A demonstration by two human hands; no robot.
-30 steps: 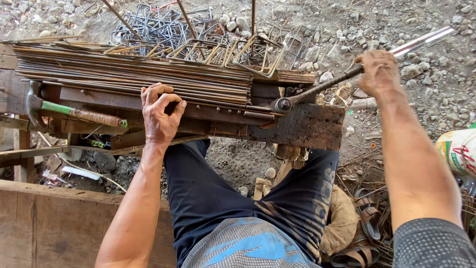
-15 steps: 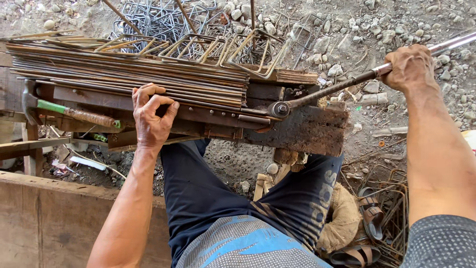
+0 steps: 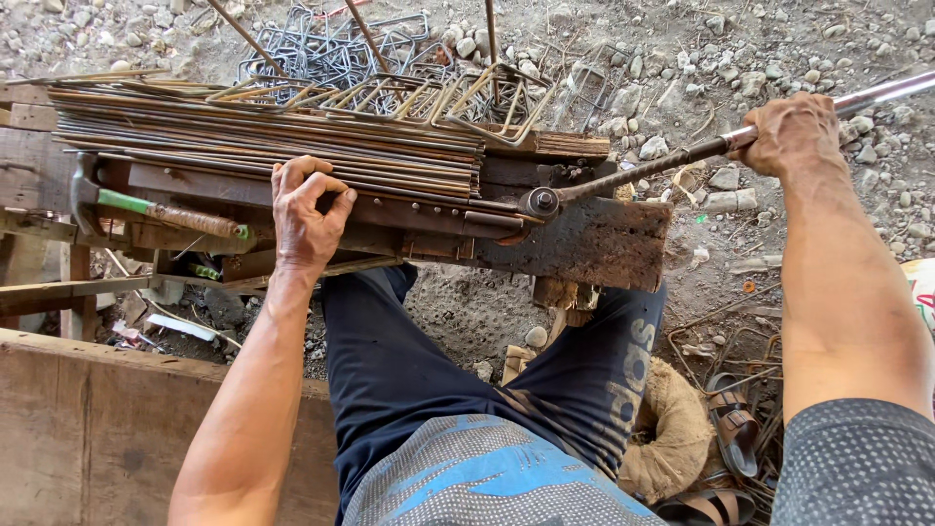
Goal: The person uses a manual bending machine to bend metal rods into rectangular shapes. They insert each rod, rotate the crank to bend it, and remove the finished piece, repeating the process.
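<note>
left hand (image 3: 307, 209) fingers curled, pressing thin rusty steel rods (image 3: 292, 146) on rusty metal bending worktop (image 3: 584, 244); rods' long axis runs left-right. right hand (image 3: 794, 131) fingers closed around long steel lever bar (image 3: 633, 170), angled up-right from pivot, right of rods. green-handled hammer (image 3: 156, 209) lies left.

The right hand (image 3: 801, 131) now sits higher and farther out than a second ago, swinging the bending lever (image 3: 672, 156) it grips upward around its pivot. The left hand (image 3: 307, 209) curls tighter onto the rods (image 3: 273, 146).
</note>
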